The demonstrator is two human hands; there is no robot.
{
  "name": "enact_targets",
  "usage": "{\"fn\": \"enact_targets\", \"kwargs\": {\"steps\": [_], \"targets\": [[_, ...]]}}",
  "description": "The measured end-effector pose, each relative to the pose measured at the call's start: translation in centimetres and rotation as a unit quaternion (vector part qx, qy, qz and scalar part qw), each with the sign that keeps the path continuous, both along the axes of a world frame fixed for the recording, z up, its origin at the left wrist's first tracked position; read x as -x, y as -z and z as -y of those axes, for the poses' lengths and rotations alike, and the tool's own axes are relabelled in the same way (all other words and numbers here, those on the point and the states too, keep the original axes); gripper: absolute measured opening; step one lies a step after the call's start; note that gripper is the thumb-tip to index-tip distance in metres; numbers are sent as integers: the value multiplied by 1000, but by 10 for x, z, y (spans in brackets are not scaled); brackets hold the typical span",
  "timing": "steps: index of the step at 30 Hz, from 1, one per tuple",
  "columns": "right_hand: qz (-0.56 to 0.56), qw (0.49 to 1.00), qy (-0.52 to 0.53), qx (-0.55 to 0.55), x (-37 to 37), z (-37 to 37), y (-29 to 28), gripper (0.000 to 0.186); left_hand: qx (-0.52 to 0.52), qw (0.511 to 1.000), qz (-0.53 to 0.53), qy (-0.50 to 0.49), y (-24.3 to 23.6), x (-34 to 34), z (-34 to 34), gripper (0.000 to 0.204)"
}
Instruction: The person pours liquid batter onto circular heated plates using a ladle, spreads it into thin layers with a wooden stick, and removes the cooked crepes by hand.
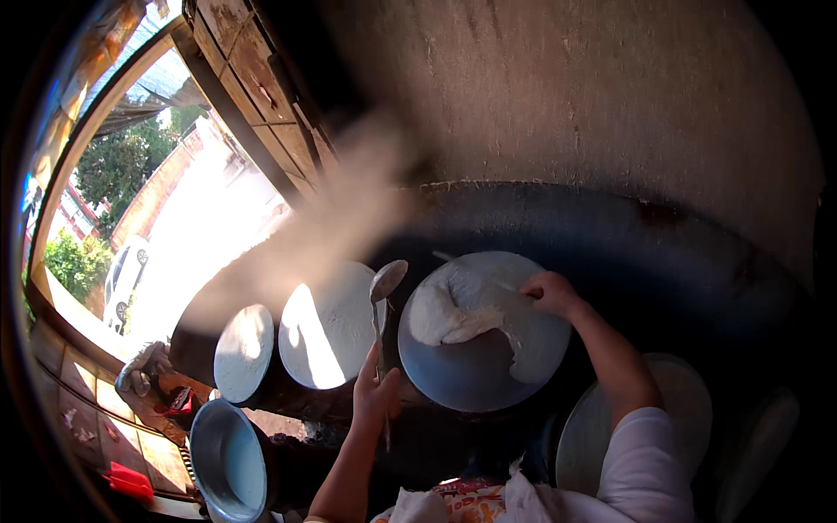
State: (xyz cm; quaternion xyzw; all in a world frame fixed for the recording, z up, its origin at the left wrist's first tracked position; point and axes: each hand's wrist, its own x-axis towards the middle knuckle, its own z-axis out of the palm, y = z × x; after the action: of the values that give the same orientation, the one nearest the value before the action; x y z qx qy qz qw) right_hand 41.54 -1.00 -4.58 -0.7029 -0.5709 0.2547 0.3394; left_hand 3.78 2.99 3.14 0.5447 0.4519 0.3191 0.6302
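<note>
My left hand point(375, 392) is closed around the long thin handle of a metal ladle point(389, 281), held upright with its bowl at the top. To the right of it lies a round griddle point(462, 381), its near part bare and grey. A thin white sheet of batter point(488, 277) covers most of its far and right parts. Toward the left this sheet is bunched into a thicker fold. My right hand point(551, 295) is over the griddle's right side, fingers pinched together at the sheet. What they grip, if anything, I cannot make out.
Two more round white-topped plates point(334, 325) point(244, 353) stand to the left, and a round pale surface point(645, 427) is below my right arm. A blue-grey basin point(201, 453) stands near left, beside a dirty glove point(146, 368). Steam point(323, 227) drifts before the far wall.
</note>
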Motion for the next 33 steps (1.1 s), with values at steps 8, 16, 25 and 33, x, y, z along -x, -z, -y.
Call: {"fn": "enact_targets", "kwargs": {"steps": [8, 16, 25, 33], "targets": [[-75, 984, -152, 58, 16, 23, -3, 36, 5, 1000, -29, 3, -3, 7, 0, 61], [-119, 965, -221, 78, -8, 34, 10, 44, 32, 999, -12, 37, -4, 35, 9, 59], [-51, 969, -209, 124, 1, 65, -21, 39, 58, 990, -93, 84, -15, 68, 34, 59], [5, 993, -116, -25, 47, 150, -18, 33, 81, 976, -135, 147, 24, 82, 65, 58]]}}
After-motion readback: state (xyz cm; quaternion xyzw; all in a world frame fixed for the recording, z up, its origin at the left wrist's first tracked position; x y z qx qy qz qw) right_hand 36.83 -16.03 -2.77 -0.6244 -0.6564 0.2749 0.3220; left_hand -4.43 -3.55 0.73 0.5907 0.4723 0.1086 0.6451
